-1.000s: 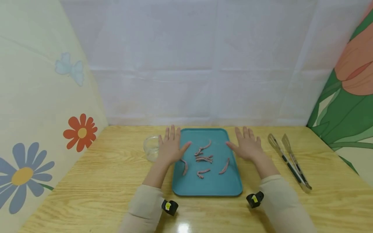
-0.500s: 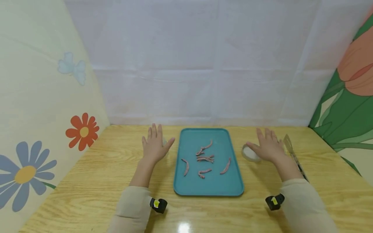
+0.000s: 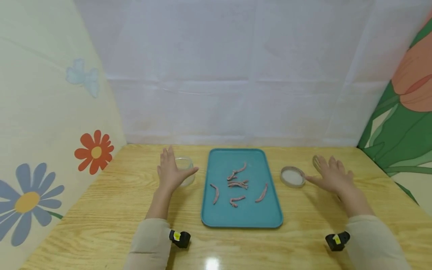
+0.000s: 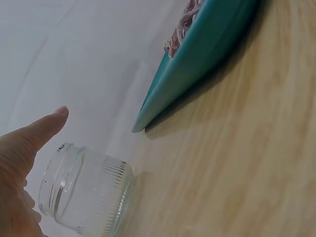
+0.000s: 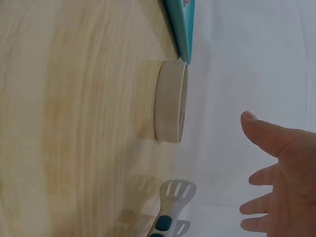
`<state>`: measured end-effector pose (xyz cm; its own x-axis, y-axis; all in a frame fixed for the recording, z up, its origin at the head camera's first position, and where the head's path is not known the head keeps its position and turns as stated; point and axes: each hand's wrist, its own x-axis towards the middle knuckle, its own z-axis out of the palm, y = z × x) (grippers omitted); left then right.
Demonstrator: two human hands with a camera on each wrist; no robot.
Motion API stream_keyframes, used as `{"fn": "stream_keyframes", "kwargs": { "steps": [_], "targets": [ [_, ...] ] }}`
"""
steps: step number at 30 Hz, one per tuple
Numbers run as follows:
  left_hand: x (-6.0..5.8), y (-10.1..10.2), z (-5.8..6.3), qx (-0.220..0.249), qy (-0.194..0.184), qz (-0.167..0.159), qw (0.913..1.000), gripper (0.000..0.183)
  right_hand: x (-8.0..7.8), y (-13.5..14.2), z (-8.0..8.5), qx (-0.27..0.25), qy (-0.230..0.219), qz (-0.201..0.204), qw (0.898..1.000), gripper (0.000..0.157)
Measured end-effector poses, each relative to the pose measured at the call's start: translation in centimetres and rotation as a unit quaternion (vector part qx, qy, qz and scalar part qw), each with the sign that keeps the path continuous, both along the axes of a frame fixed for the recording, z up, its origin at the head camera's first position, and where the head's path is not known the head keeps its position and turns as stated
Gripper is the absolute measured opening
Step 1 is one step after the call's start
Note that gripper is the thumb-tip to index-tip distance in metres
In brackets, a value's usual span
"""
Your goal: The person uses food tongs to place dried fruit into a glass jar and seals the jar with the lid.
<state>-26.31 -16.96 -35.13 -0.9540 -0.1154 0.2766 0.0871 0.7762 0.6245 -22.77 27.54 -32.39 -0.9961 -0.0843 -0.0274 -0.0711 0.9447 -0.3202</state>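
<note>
My left hand (image 3: 170, 175) hovers beside a clear glass jar (image 4: 94, 192), thumb stretched out to the right and holding nothing. The jar stands upright and lidless, left of a teal tray (image 3: 241, 219). Several pinkish, twisted meat-like strips (image 3: 237, 184) lie spread on the tray. On the right, my right hand (image 3: 332, 180) is raised with its fingers spread over the tongs (image 5: 170, 205), which it mostly hides in the head view. Near its thumb, a round beige jar lid (image 3: 293, 177) lies with its hollow side up.
A wooden table (image 3: 111, 210) carries everything. White cloth (image 3: 202, 75) hangs behind it, and flower-printed panels (image 3: 33, 131) stand at both sides.
Both hands have moved outward from the tray's sides, left hand to the left, right hand to the right. The lid, hidden earlier, now shows; the tongs are now mostly covered.
</note>
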Motion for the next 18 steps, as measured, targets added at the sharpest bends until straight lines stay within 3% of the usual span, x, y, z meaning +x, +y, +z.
{"fn": "stream_keyframes", "kwargs": {
  "steps": [7, 14, 18],
  "targets": [
    [-0.1, -0.7, -1.0, 0.049, -0.014, -0.005, 0.9987, 0.115, 0.8, 1.0, -0.2, -0.005, -0.027, -0.023, 0.999, 0.112],
    [-0.2, -1.2, -2.0, 0.141, -0.016, -0.023, 0.9896, 0.118, 1.3, 1.9, -0.7, -0.006, -0.074, -0.048, 0.996, 0.111],
    [-0.3, -1.3, -2.4, 0.18, -0.026, -0.026, 0.983, 0.12, 1.2, 2.5, -0.9, -0.001, -0.108, -0.057, 0.993, 0.086]
  ]
}}
